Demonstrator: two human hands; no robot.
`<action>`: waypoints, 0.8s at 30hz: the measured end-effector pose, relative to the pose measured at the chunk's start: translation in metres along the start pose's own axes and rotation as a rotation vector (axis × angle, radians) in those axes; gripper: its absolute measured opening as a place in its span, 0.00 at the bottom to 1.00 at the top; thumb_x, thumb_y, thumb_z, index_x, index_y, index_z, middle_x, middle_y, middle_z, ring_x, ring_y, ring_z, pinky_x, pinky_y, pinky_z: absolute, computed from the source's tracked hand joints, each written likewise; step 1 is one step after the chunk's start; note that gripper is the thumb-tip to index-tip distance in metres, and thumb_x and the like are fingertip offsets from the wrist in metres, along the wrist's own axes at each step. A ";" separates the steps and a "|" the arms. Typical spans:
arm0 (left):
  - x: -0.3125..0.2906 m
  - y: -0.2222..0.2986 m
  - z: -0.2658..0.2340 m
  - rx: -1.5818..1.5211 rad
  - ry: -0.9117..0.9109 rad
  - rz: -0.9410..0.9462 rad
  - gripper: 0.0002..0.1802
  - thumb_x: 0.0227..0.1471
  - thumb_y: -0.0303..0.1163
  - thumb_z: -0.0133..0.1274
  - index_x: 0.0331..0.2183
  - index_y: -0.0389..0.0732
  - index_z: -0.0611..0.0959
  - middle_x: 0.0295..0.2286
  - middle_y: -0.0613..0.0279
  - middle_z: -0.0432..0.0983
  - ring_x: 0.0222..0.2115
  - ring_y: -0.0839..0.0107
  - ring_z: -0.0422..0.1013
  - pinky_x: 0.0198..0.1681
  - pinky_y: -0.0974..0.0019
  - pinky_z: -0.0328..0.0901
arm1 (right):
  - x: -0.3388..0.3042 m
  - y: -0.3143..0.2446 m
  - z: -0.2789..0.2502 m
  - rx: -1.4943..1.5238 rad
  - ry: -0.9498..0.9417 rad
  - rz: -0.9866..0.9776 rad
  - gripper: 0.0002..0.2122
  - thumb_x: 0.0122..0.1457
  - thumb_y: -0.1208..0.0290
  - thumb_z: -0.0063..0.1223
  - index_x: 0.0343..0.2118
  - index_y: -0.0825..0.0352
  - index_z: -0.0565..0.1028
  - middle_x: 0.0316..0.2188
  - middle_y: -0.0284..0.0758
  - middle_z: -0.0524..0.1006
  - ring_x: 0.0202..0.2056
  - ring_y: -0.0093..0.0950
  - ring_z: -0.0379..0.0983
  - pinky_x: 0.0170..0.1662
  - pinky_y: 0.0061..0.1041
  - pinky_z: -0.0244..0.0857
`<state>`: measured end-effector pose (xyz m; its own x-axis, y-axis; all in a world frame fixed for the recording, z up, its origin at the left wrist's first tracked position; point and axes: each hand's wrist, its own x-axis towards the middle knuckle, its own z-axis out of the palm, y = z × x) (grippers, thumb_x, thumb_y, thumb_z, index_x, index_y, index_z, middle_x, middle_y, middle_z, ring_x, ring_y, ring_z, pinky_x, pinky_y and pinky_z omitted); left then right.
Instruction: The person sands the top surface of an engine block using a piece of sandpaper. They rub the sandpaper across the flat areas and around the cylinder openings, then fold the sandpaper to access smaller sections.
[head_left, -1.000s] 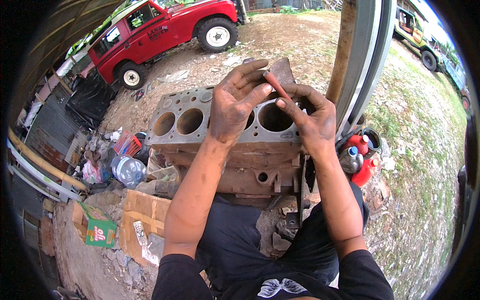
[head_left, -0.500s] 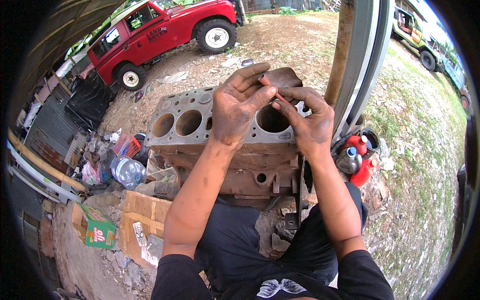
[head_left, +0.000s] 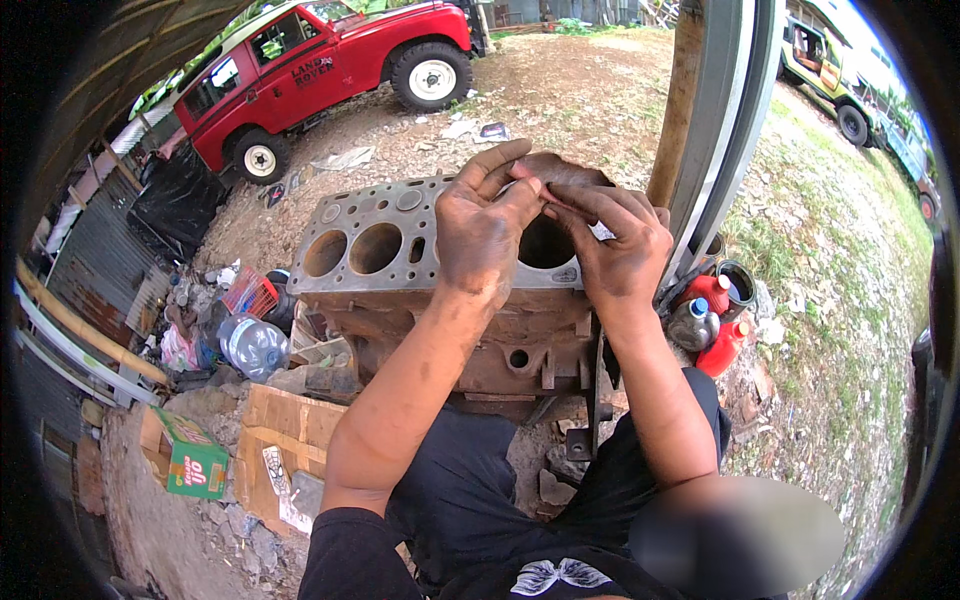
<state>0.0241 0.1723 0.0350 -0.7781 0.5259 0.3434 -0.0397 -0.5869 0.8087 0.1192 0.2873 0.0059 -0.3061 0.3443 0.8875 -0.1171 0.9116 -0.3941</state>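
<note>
Both hands meet above the right end of an engine block (head_left: 455, 320) with large round cylinder bores in its grey top face. Between their fingertips is a dark brown piece of sandpaper (head_left: 565, 170), its reddish edge curled toward me. My left hand (head_left: 480, 235) pinches the left end between thumb and fingers. On the other end, my right hand (head_left: 622, 240) has its thumb underneath and its fingers folded over. Part of the sheet is hidden behind the fingers. A cylinder bore (head_left: 545, 245) lies right below it.
Close on the right stand a metal post (head_left: 715, 150) and several bottles, among them a red bottle (head_left: 722, 348). To the left are a clear plastic jug (head_left: 255, 345), a flattened cardboard box (head_left: 285, 440) and a green carton (head_left: 190, 455). A red off-road vehicle (head_left: 330, 75) stands beyond.
The rolled reddish edge has flattened and is more covered by my fingers. My right fingers have closed further over the sheet. My left hand has shifted slightly right.
</note>
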 end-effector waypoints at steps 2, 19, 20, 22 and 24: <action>0.001 -0.004 -0.004 0.139 -0.008 0.042 0.20 0.61 0.15 0.57 0.55 0.27 0.79 0.41 0.56 0.82 0.41 0.71 0.81 0.46 0.69 0.78 | -0.003 -0.001 0.002 -0.035 0.003 -0.004 0.13 0.50 0.73 0.76 0.40 0.56 0.90 0.35 0.31 0.87 0.40 0.33 0.84 0.44 0.30 0.73; 0.003 0.005 -0.016 -0.101 0.017 -0.124 0.17 0.63 0.13 0.52 0.53 0.27 0.78 0.46 0.44 0.83 0.46 0.58 0.82 0.54 0.58 0.79 | -0.008 -0.001 0.010 -0.045 -0.029 0.008 0.07 0.53 0.66 0.73 0.36 0.51 0.88 0.33 0.25 0.85 0.36 0.33 0.82 0.41 0.35 0.67; 0.003 0.004 -0.015 -0.089 0.019 -0.120 0.17 0.63 0.14 0.53 0.53 0.27 0.78 0.46 0.44 0.83 0.46 0.59 0.82 0.54 0.59 0.79 | -0.007 0.000 0.009 -0.072 -0.038 -0.002 0.07 0.53 0.66 0.72 0.36 0.52 0.88 0.34 0.26 0.85 0.36 0.33 0.82 0.41 0.35 0.68; 0.004 0.003 -0.018 0.001 0.026 -0.113 0.17 0.63 0.15 0.55 0.54 0.27 0.79 0.47 0.45 0.83 0.48 0.57 0.81 0.56 0.57 0.77 | -0.006 0.001 0.007 -0.119 -0.056 -0.022 0.07 0.54 0.66 0.72 0.36 0.53 0.88 0.34 0.27 0.86 0.35 0.34 0.82 0.40 0.35 0.69; 0.004 0.002 -0.018 0.066 0.033 -0.102 0.17 0.63 0.16 0.57 0.54 0.28 0.79 0.47 0.46 0.82 0.49 0.58 0.81 0.56 0.57 0.77 | -0.006 0.001 0.007 -0.142 -0.058 -0.031 0.06 0.55 0.65 0.71 0.36 0.53 0.88 0.33 0.27 0.85 0.35 0.34 0.82 0.40 0.35 0.69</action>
<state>0.0096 0.1621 0.0294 -0.7927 0.5592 0.2428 -0.0791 -0.4892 0.8686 0.1140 0.2849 -0.0015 -0.3591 0.3054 0.8819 0.0064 0.9457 -0.3249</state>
